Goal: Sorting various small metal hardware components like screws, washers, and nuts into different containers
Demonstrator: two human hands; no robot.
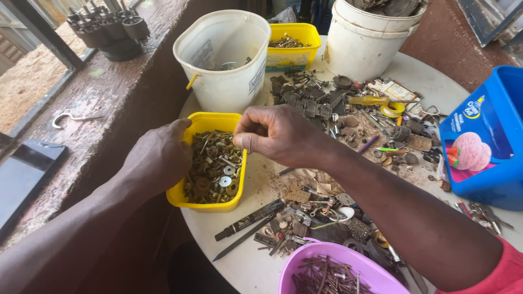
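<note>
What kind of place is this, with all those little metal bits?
Probably a repair workshop or a home workbench: a yellow tub of rusty washers and nuts, loose scrap parts on the round table, and a purple bowl of nails.

Bare white tabletop at the near edge, between the black marker pen and the purple plastic bowl of nails, gives open passage. Far side blocked: tall white plastic tub and white plastic bucket. Scattered rusty hardware pile fills the right.

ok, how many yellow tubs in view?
2. One yellow tub of washers and nuts sits at the table's near left edge, with the left hand on its side and the right hand over it. The second is behind, between the two white buckets.
</note>
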